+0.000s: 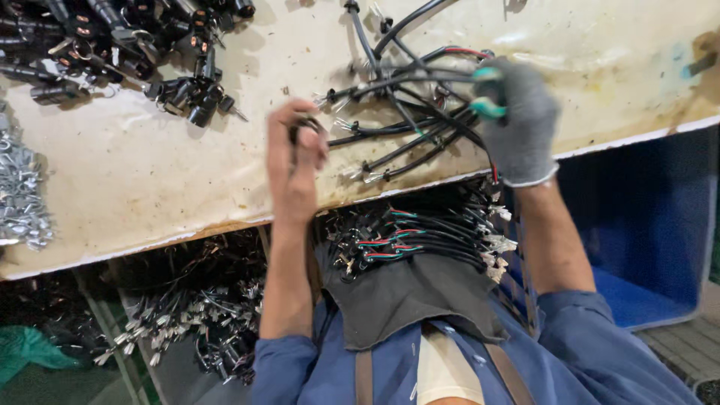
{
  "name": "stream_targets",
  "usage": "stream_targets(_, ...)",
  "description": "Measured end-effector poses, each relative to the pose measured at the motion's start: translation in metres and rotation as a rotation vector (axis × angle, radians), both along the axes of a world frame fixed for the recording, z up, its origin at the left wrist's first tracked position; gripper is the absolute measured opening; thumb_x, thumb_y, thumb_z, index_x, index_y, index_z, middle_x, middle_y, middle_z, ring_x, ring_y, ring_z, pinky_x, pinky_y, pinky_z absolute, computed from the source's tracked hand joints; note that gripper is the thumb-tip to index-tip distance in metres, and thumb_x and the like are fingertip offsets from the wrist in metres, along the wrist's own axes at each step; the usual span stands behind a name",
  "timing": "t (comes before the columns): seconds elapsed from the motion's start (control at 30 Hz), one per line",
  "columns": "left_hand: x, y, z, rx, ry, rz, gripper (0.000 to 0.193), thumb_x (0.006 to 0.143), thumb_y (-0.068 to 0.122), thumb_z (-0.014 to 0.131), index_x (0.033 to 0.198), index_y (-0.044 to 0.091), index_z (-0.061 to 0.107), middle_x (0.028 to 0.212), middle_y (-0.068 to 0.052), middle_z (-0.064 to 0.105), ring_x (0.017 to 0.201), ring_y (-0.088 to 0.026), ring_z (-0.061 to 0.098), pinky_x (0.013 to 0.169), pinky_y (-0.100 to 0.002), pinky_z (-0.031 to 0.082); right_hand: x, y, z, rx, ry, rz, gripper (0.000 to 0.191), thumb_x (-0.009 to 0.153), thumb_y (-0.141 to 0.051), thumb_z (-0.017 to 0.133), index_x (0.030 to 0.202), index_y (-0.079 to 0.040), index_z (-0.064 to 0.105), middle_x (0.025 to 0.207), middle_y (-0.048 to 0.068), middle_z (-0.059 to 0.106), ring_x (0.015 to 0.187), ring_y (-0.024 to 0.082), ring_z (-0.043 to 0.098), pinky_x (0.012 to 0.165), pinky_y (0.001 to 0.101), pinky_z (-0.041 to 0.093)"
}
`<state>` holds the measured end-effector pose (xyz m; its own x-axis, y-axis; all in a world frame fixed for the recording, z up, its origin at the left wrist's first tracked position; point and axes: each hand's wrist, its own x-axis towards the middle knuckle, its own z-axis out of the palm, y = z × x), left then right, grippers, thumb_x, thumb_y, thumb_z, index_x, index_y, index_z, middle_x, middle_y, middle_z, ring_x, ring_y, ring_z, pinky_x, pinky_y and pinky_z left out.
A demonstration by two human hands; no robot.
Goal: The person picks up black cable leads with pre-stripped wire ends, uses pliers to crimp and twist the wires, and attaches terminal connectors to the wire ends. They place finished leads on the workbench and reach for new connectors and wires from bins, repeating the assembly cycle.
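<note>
A heap of black connectors (135,52) lies at the desk's (150,172) far left. The bare left hand (294,161) is pinched shut on a short black wire end (304,129). Just right of it — long axes running left to right — a loose bundle of black cables (409,112) spreads across the stained desk. The gloved right hand (517,120), nearer the bundle, grips its cables; a blue bin (645,225) stands below right.

One view only — a head-worn camera looking steeply down and forward, at close range. It faces the worktop (150,180), whose near edge runs slantwise across mid-frame, and takes in the wearer's own forearms, chest and lap below that edge — no second view overlaps.
</note>
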<state>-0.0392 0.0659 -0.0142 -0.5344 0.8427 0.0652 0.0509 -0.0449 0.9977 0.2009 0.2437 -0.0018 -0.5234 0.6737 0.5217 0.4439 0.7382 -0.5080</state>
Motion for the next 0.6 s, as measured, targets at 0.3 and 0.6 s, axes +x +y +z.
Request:
stream_targets(0.3,0.055,-0.031,-0.023,-0.028,-0.439,-0.08,0.02,0.095,0.02,0.053,0.091,0.002,0.06,0.074,0.003,0.052,0.061,-0.003,0.037,0.055,-0.021,0.027,0.006,-0.007,0.013,0.05,-0.107,-0.018,0.031,0.095,0.007,0.076,0.122,-0.003,0.066,0.101,0.013,0.069,0.089,0.023,0.072,0.077,0.0345,0.059)
stream_targets(0.6,0.063,-0.03,-0.013,-0.098,-0.072,-0.278,0.021,0.101,0.024,0.058,0.108,0.004,0.058,0.085,0.0,0.052,0.078,-0.008,0.047,0.071,-0.025,0.041,-0.003,-0.054,0.0,-0.019,-0.329,-0.161,0.03,0.088,-0.011,0.081,0.115,-0.008,0.068,0.096,0.01,0.07,0.081,0.032,0.071,0.066,0.0431,0.055)
